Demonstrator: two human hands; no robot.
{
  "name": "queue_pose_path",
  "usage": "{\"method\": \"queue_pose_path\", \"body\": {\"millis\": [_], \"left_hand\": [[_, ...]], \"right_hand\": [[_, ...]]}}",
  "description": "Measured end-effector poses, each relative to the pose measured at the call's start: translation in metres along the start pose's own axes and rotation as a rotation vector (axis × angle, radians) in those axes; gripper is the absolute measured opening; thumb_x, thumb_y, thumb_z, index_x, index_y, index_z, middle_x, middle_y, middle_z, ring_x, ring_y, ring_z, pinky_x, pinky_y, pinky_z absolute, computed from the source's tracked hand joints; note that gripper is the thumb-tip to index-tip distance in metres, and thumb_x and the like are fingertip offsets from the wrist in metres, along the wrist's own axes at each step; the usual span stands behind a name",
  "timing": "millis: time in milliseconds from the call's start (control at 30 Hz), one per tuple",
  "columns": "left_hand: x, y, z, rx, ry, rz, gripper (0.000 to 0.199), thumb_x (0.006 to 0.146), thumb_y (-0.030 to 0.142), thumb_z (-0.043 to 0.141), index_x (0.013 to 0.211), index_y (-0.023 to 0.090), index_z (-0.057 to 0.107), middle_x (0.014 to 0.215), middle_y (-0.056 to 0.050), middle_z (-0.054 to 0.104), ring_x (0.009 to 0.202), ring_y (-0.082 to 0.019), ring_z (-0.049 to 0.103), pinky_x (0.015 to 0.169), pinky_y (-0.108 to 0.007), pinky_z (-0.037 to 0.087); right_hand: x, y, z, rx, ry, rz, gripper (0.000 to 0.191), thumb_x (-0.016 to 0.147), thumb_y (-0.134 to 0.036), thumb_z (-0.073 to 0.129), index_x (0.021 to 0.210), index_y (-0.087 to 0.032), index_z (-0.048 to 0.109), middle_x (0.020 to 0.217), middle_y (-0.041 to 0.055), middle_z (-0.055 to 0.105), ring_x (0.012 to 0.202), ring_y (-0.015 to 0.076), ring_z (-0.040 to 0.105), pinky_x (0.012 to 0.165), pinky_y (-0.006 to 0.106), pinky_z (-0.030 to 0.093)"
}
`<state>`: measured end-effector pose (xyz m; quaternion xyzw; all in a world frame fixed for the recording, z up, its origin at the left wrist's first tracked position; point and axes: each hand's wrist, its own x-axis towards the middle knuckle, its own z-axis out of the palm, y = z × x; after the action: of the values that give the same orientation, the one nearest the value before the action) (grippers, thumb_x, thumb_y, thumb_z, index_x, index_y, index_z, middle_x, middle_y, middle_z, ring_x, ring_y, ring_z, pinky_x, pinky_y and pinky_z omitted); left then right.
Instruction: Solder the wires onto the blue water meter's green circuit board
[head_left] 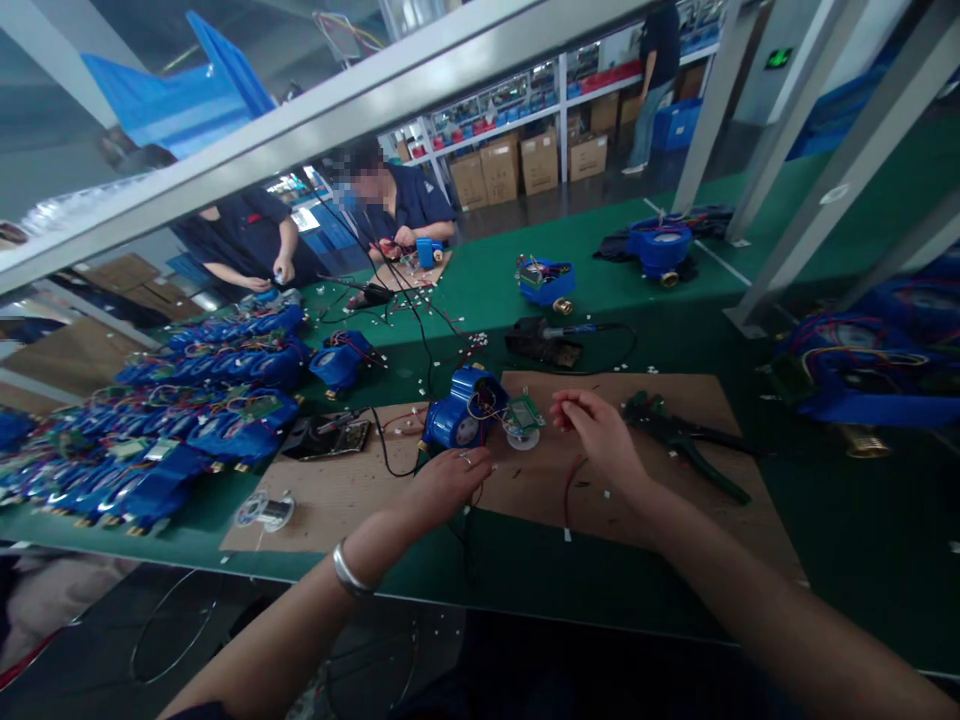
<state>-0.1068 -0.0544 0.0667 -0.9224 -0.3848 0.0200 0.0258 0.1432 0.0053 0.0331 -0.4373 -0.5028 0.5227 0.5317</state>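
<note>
A blue meter (457, 420) with a clear round window sits on the cardboard sheet. Wires lead from it to a small green circuit board (523, 411), tilted above a white spool (523, 438). My left hand (448, 476), wearing a ring, is right at the near side of the meter. Its fingers are bent together, and what lies under them is hidden. Just right of the board is my right hand (589, 428), thumb and fingers closed together; anything between them is too small to make out. A loose red wire (568, 495) lies below it.
Green-handled pliers (686, 437) lie right. Soldering iron stands (328, 437) are at left and behind, and a solder spool (266, 511) is near the front edge. Many blue meters (157, 470) crowd the left. Metal posts (817, 200) rise at right. Two co-workers (401, 205) sit opposite.
</note>
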Motion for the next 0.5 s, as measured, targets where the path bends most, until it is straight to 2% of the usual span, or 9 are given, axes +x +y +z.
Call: {"method": "queue_pose_path", "body": {"millis": [133,233,333,400,500], "left_hand": [[-0.007,0.008,-0.012,-0.129,0.062,-0.008,0.032,0.091,0.013,0.041,0.117,0.023,0.057,0.117,-0.006,0.06,0.104,-0.018,0.058,0.086,-0.032,0.049],[-0.004,0.014,-0.012,-0.066,0.007,0.01,0.039,0.089,0.009,0.042,0.122,0.026,0.054,0.103,-0.004,0.063,0.09,-0.018,0.061,0.077,-0.029,0.049],[-0.001,0.017,-0.006,0.048,-0.061,0.035,0.049,0.085,0.004,0.042,0.128,0.027,0.048,0.098,-0.005,0.062,0.081,-0.019,0.06,0.071,-0.03,0.048],[0.0,0.018,-0.003,0.059,-0.087,0.043,0.049,0.083,0.002,0.042,0.126,0.024,0.048,0.102,-0.006,0.061,0.083,-0.02,0.06,0.072,-0.032,0.048],[-0.003,0.018,0.001,-0.032,-0.067,-0.027,0.04,0.082,0.001,0.042,0.118,0.017,0.05,0.102,-0.008,0.063,0.087,-0.021,0.061,0.077,-0.034,0.048]], "right_hand": [[-0.017,-0.01,0.006,-0.152,-0.142,-0.052,0.022,0.087,-0.027,0.044,0.099,-0.018,0.061,0.085,0.0032,0.065,0.071,0.0129,0.061,0.068,0.029,0.049],[-0.028,-0.014,0.017,-0.321,-0.288,-0.189,0.024,0.087,-0.021,0.043,0.103,-0.02,0.062,0.096,0.0047,0.066,0.08,0.0146,0.062,0.076,0.032,0.049],[-0.037,-0.01,0.029,-0.45,-0.467,-0.327,0.031,0.087,-0.016,0.043,0.111,-0.021,0.06,0.114,0.007,0.063,0.1,0.0182,0.06,0.091,0.036,0.047],[-0.042,-0.004,0.038,-0.515,-0.554,-0.348,0.032,0.087,-0.017,0.043,0.116,-0.019,0.059,0.119,0.0091,0.062,0.111,0.0207,0.056,0.099,0.039,0.043],[-0.048,0.005,0.047,-0.529,-0.588,-0.282,0.032,0.091,-0.022,0.04,0.117,-0.017,0.058,0.117,0.011,0.062,0.11,0.0216,0.057,0.098,0.04,0.043]]}}
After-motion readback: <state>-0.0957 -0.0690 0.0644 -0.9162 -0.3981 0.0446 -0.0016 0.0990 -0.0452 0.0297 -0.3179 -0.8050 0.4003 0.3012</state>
